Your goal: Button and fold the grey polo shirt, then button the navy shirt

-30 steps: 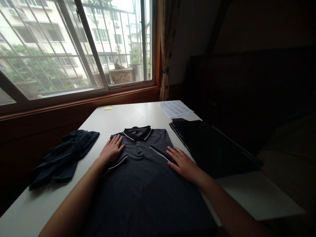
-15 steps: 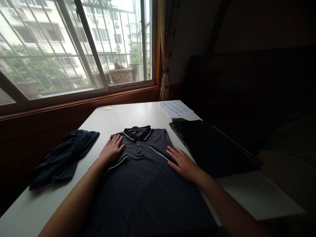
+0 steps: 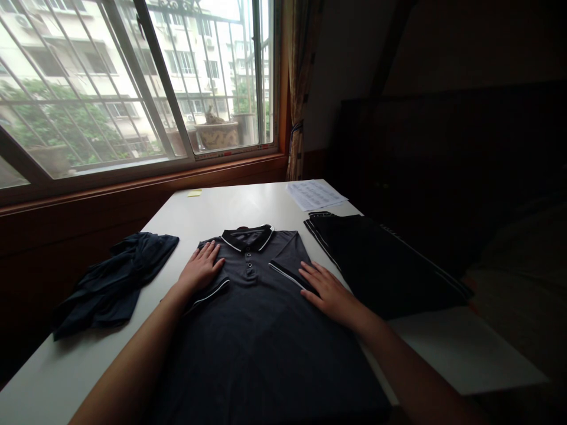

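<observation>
In the head view, resting left hand [image 3: 198,271] and right hand [image 3: 331,293] flat on grey polo shirt [image 3: 266,336], lower centre, with fingers [image 3: 209,252] spread, released. On white surface [image 3: 230,203], showing crumpled garment [image 3: 115,283] left, black garment [image 3: 381,265] right, papers [image 3: 314,193] beyond. Behind, seeing barred window [image 3: 212,77], upper left, beside curtain [image 3: 299,88].

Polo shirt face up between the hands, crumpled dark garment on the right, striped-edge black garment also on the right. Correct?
One error: the crumpled dark navy cloth garment lies left of the dark grey collared polo shirt, as the head view shows. The rest holds.
</observation>
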Demonstrator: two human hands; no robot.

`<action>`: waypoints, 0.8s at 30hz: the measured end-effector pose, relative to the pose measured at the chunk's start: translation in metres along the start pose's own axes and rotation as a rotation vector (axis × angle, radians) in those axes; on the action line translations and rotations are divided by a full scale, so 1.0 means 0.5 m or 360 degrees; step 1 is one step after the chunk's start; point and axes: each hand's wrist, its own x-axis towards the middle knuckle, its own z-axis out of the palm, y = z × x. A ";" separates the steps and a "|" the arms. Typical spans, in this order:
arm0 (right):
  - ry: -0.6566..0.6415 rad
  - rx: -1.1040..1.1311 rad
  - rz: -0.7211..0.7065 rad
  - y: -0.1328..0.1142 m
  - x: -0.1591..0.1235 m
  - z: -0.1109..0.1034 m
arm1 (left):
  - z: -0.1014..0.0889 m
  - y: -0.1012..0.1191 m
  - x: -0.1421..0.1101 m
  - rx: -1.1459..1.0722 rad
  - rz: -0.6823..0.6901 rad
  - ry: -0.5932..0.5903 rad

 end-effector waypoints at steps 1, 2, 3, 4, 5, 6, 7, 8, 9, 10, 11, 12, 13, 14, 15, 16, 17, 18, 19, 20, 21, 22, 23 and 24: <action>0.0000 0.0001 -0.0001 0.000 0.000 0.000 | 0.000 0.000 0.000 0.0000 0.0003 0.0002; 0.0001 0.0006 -0.0004 0.001 0.000 0.000 | 0.000 0.000 0.000 -0.0001 0.0005 0.0005; 0.0002 0.0012 -0.0006 0.001 0.000 0.001 | 0.000 0.000 0.000 -0.0001 0.0006 0.0008; 0.0001 0.0017 -0.0006 0.002 0.000 0.001 | 0.000 0.000 0.000 -0.0001 0.0007 0.0010; -0.0001 0.0020 -0.0007 0.002 0.000 0.001 | 0.000 0.000 0.000 -0.0002 0.0005 0.0010; -0.0006 0.0020 -0.0008 0.003 0.000 0.001 | 0.000 0.000 0.000 -0.0003 0.0002 0.0008; -0.0012 0.0018 -0.0008 0.003 0.000 0.001 | 0.000 0.000 0.000 -0.0005 0.0000 0.0005; -0.0018 0.0013 -0.0008 0.003 0.000 0.000 | 0.000 0.000 0.000 -0.0008 -0.0001 0.0001; -0.0022 0.0008 -0.0005 0.003 0.001 0.000 | 0.000 0.000 0.000 -0.0011 -0.0001 -0.0001; -0.0025 0.0004 -0.0002 0.003 0.001 0.000 | 0.000 0.001 0.000 -0.0015 -0.0002 -0.0001; -0.0028 0.0003 0.0000 0.003 0.001 0.000 | -0.001 0.001 0.000 -0.0018 -0.0001 0.0002; -0.0029 0.0004 0.0001 0.003 0.001 0.000 | -0.001 0.001 -0.001 -0.0020 0.0000 0.0005; -0.0028 0.0009 0.0002 0.003 0.002 0.001 | -0.001 0.001 -0.001 -0.0021 0.0001 0.0010; -0.0026 0.0013 0.0002 0.003 0.002 0.001 | 0.000 0.001 -0.001 -0.0020 0.0002 0.0015; -0.0024 0.0016 0.0001 0.003 0.001 0.001 | 0.000 0.001 -0.001 -0.0016 0.0002 0.0019; -0.0020 0.0018 0.0002 0.004 0.001 0.002 | 0.001 0.001 -0.001 -0.0012 0.0002 0.0021; -0.0016 0.0018 0.0002 0.004 0.001 0.002 | 0.001 0.000 -0.001 -0.0009 0.0003 0.0021; -0.0011 0.0018 0.0002 0.004 0.001 0.003 | 0.002 0.000 0.000 -0.0006 0.0004 0.0022; -0.0007 0.0017 0.0001 0.005 0.001 0.003 | 0.003 -0.001 0.000 -0.0005 0.0005 0.0021; -0.0005 0.0017 0.0000 0.005 0.001 0.003 | 0.003 -0.001 0.001 -0.0005 0.0007 0.0021; -0.0004 0.0016 -0.0001 0.005 0.001 0.004 | 0.004 -0.001 0.001 -0.0005 0.0009 0.0021; -0.0005 0.0015 -0.0002 0.005 0.001 0.004 | 0.004 -0.001 0.001 -0.0006 0.0010 0.0020; -0.0006 0.0012 -0.0002 0.005 0.001 0.003 | 0.004 -0.001 0.001 -0.0006 0.0009 0.0020; -0.0009 0.0009 -0.0001 0.004 0.001 0.003 | 0.003 -0.001 0.001 -0.0007 0.0006 0.0020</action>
